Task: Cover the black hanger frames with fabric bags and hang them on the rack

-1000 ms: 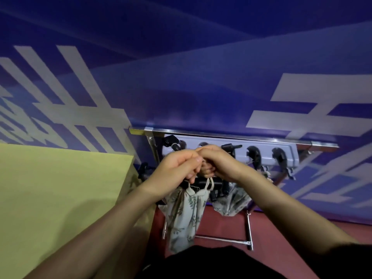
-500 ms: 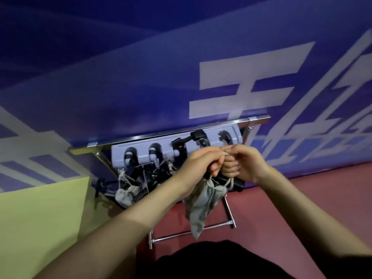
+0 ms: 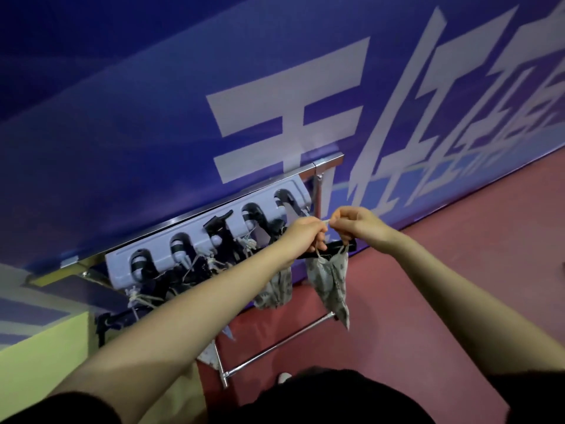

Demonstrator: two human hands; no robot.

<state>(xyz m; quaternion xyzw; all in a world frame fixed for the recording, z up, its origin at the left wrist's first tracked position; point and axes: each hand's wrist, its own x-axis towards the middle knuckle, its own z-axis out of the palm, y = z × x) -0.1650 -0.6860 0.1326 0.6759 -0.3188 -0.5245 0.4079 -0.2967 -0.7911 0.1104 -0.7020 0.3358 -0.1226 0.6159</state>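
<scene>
Head view: left hand (image 3: 307,232) and right hand (image 3: 354,223) each pinch the cord (image 3: 327,222) stretched between them. Bag (image 3: 331,280) on black frame (image 3: 336,246) hangs below the hands, just right of the rack (image 3: 214,231).

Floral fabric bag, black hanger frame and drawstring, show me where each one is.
floral fabric bag (image 3: 331,280): head view, middle of the hanging cloth.
black hanger frame (image 3: 334,246): head view, bar between the hands.
drawstring (image 3: 327,222): head view, cord stretched between both hands.

Your hands (image 3: 330,229) meet right of the rack (image 3: 211,240); the bag (image 3: 331,281) hangs below them.
</scene>
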